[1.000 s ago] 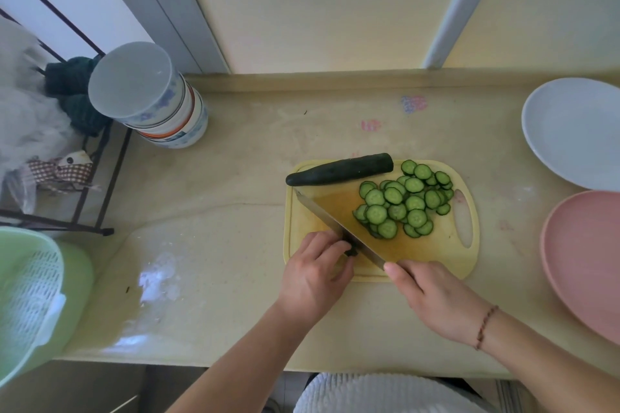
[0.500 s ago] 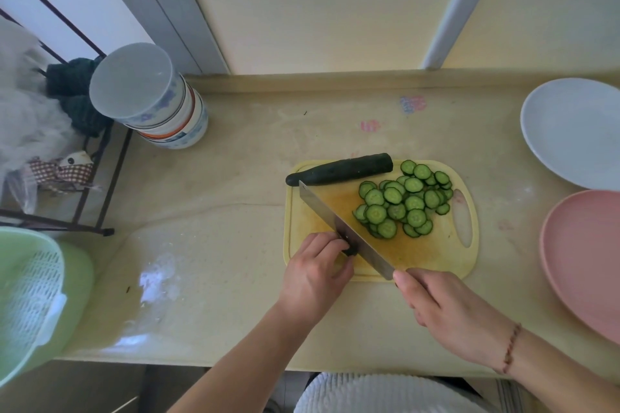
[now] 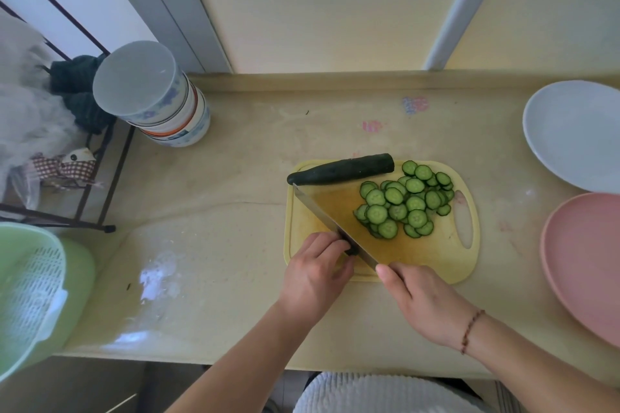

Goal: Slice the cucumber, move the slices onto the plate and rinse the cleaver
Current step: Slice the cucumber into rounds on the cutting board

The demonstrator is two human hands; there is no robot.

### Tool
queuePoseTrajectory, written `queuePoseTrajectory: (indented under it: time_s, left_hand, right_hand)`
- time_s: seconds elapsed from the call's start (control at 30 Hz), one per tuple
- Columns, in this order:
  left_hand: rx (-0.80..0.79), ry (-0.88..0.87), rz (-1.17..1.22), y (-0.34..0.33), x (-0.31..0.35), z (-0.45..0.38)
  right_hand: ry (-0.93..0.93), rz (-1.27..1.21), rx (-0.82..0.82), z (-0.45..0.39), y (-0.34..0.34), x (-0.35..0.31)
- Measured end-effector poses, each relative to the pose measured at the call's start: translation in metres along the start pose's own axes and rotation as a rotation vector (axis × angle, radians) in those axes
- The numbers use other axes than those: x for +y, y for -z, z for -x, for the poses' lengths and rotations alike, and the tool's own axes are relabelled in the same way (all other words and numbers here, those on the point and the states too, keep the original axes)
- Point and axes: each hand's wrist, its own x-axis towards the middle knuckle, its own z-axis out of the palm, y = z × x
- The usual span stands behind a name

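A small dark cucumber stub point(image 3: 350, 250) sits at the near left edge of a yellow cutting board point(image 3: 432, 265), almost hidden. The left hand point(image 3: 318, 273) curls over it, fingertips pinching it down. The cleaver point(image 3: 330, 226) stands on its edge just beside those fingertips, running diagonally from the board's far left corner toward the right hand point(image 3: 424, 302), which wraps the handle; the handle itself is hidden under the hand.

A heap of cut slices point(image 3: 404, 203) lies across the middle and right of the board. A long uncut cucumber piece point(image 3: 342, 173) rests along the far edge, its left end near the blade's tip.

To finish this stub well, the left fingertips likely need to tuck back so the knuckles guide the blade, since very little is left to hold. Short, straight downward cuts seem safest; the last nub may be better laid flat than held.

On the counter point(image 3: 235, 245), well to the right, wait a white plate point(image 3: 570, 134) and a pink plate point(image 3: 590, 265). At far left stand stacked bowls point(image 3: 154, 94) and a green colander point(image 3: 33, 292).
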Motion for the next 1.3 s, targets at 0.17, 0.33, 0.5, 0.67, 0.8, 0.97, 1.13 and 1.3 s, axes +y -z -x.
queuePoseTrajectory:
  time_s: [0.17, 0.33, 0.5, 0.67, 0.8, 0.97, 1.13, 1.3]
  left_hand:
    - [0.006, -0.001, -0.019, 0.0, -0.001, 0.0]
    - [0.004, -0.012, -0.016, 0.002, 0.0, 0.002]
    - [0.026, 0.053, 0.011, 0.002, 0.002, 0.006]
    - [0.028, 0.077, 0.019, 0.0, 0.002, 0.005]
    - [0.035, 0.074, 0.033, 0.0, 0.002, 0.004]
    - [0.041, 0.084, 0.025, 0.0, 0.003, 0.003]
    - [0.04, 0.078, 0.029, 0.001, 0.004, 0.001]
    - [0.039, 0.075, 0.029, 0.001, 0.003, 0.001]
  right_hand:
    - [0.021, 0.03, 0.015, -0.002, 0.0, 0.003]
    - [0.027, 0.05, 0.058, -0.002, 0.006, 0.007]
    - [-0.007, -0.01, 0.031, 0.008, 0.01, 0.005]
    - [0.002, -0.059, 0.046, 0.024, 0.014, -0.002]
    - [0.003, -0.077, 0.048, 0.026, 0.015, -0.003]
    - [-0.012, -0.074, 0.047, 0.026, 0.015, -0.006]
    - [-0.012, -0.089, 0.053, 0.029, 0.017, -0.008]
    - [-0.013, -0.072, 0.047, 0.03, 0.019, -0.012]
